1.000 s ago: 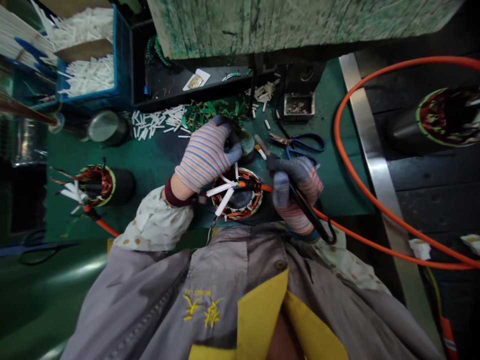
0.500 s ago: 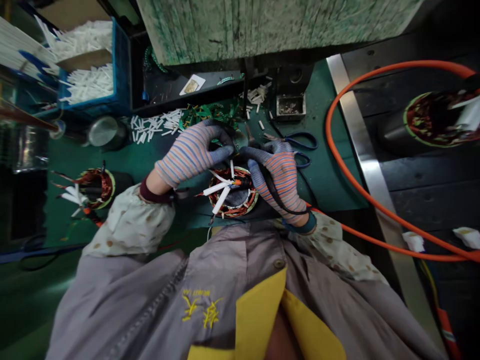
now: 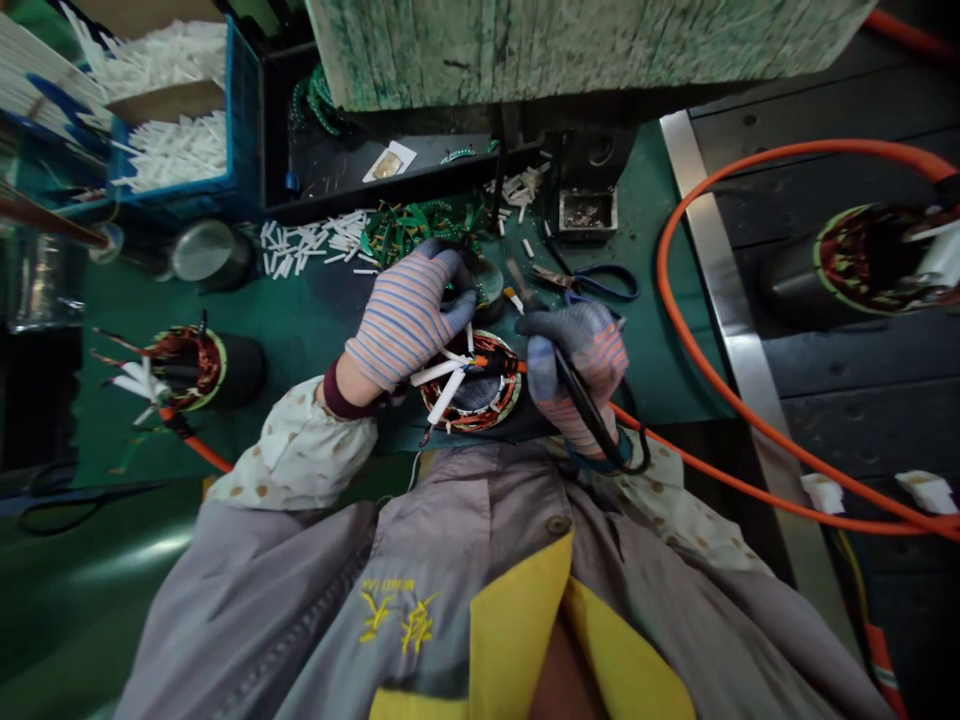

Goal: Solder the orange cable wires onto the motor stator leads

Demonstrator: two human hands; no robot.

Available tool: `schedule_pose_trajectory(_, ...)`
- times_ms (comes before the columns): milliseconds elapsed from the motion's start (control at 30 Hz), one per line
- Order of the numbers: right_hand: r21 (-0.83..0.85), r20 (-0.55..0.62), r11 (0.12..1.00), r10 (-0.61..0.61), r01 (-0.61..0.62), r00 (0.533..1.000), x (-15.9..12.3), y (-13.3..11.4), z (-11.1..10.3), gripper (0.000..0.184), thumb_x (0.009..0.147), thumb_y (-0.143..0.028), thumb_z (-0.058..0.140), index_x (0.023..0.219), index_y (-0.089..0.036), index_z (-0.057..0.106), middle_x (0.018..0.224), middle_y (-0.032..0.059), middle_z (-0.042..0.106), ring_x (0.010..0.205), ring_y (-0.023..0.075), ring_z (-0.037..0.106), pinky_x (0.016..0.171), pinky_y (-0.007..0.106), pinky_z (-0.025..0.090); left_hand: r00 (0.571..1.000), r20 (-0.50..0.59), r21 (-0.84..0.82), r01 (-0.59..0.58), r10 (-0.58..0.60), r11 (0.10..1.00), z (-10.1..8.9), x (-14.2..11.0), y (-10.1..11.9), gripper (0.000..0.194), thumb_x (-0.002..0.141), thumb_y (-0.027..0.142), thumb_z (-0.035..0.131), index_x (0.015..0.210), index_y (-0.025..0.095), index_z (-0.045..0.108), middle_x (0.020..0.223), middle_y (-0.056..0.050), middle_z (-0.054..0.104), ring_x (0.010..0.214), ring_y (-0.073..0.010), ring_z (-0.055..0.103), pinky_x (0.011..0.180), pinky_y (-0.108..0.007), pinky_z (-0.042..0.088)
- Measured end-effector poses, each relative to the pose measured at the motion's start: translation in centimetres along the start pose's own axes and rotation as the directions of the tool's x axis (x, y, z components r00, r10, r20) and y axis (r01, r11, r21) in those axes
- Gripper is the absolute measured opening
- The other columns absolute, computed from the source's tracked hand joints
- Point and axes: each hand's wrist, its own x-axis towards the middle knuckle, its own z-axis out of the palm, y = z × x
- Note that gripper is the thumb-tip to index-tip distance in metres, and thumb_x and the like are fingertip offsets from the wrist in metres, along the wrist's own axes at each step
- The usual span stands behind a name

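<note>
My left hand (image 3: 416, 310), in a striped glove with grey fingertips, is closed in a pinch over the top rim of a motor stator (image 3: 487, 412). A thin white-sleeved wire (image 3: 470, 337) rises from the stator to its thumb and fingers; the tip of the pinch is hidden. My right hand (image 3: 574, 365), gloved alike, is wrapped round a soldering iron (image 3: 523, 282), whose metal barrel points up and away and whose black cord loops by the wrist. The stator has copper windings, thick white sleeves (image 3: 448, 398) and an orange cable. A small white-and-orange piece (image 3: 514, 299) shows near the iron.
Behind my hands lie green circuit boards (image 3: 412, 230), loose white tubes (image 3: 300, 242) and blue-handled scissors (image 3: 600, 282). A blue bin (image 3: 244, 150) holds white tubes. A second stator (image 3: 217, 370) lies left, another (image 3: 832, 255) right, near a looping orange cable (image 3: 664, 240). A metal tray (image 3: 589, 212) stands behind.
My right hand has drawn back to the right, away from my left fingers, with the soldering iron. My left hand has shifted slightly right and still pinches.
</note>
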Motion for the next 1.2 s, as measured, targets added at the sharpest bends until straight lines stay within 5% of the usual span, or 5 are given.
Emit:
schedule_pose_trajectory(467, -0.034, 0.173, 0.999, -0.001, 0.007, 0.985, -2.0, 0.2, -1.0, 0.038, 0.107, -0.049, 0.055, 0.107, -0.034, 0.09, 0.096, 0.0117, 0.082, 0.102, 0.0352, 0.076, 0.095, 0.051, 0.065, 0.996, 0.056, -0.034, -0.07, 0.072, 0.997, -0.9, 0.4, -0.7, 0.011, 0.1, 0.028, 0.074, 0.108, 0.023, 0.08, 0.112, -0.011, 0.077, 0.104, -0.0332, 0.077, 0.1, -0.046, 0.066)
schedule_pose_trajectory(800, -0.009, 0.14, 1.0, -0.013, 0.014, 0.99, -2.0, 0.4, -0.8, 0.036, 0.108, -0.05, 0.058, 0.104, -0.034, 0.09, 0.095, 0.011, 0.084, 0.099, 0.0342, 0.078, 0.096, 0.051, 0.065, 0.994, 0.096, 0.031, -0.048, 0.045, 0.998, -0.9, 0.6, -0.2, 0.007, 0.105, 0.03, 0.075, 0.107, 0.023, 0.075, 0.116, -0.013, 0.075, 0.108, -0.0369, 0.077, 0.102, -0.053, 0.065)
schedule_pose_trajectory(933, 0.075, -0.055, 0.997, -0.009, 0.013, 0.998, -2.2, -0.2, -0.9, 0.042, 0.114, -0.048, 0.05, 0.1, -0.032, 0.087, 0.094, 0.0105, 0.082, 0.096, 0.0323, 0.079, 0.095, 0.05, 0.065, 0.996, 0.085, 0.037, -0.01, 0.007, 0.999, -0.8, 0.7, 0.1, 0.008, 0.102, 0.027, 0.075, 0.108, 0.022, 0.076, 0.117, -0.014, 0.075, 0.108, -0.0371, 0.077, 0.103, -0.054, 0.065)
schedule_pose_trajectory(1067, 0.138, -0.217, 0.988, 0.098, -0.069, 0.971, -0.7, 0.2, -3.1, 0.039, 0.117, -0.045, 0.051, 0.113, -0.028, 0.085, 0.104, 0.0102, 0.087, 0.099, 0.0313, 0.083, 0.096, 0.051, 0.068, 0.999, 0.047, -0.034, -0.021, 0.023, 0.999, -0.7, 0.6, -0.2, 0.01, 0.1, 0.027, 0.072, 0.107, 0.022, 0.077, 0.114, -0.013, 0.076, 0.108, -0.0358, 0.077, 0.105, -0.05, 0.065)
schedule_pose_trajectory(1200, 0.153, -0.077, 0.968, 0.211, -0.198, 0.974, 2.6, 3.4, -5.6, 0.042, 0.12, -0.044, 0.057, 0.15, -0.026, 0.08, 0.143, 0.0132, 0.088, 0.134, 0.0301, 0.083, 0.121, 0.048, 0.066, 0.997, -0.024, -0.108, -0.077, 0.074, 0.991, -0.3, 0.4, -1.0, 0.013, 0.1, 0.032, 0.07, 0.105, 0.023, 0.077, 0.116, -0.011, 0.077, 0.105, -0.0329, 0.076, 0.1, -0.046, 0.066)
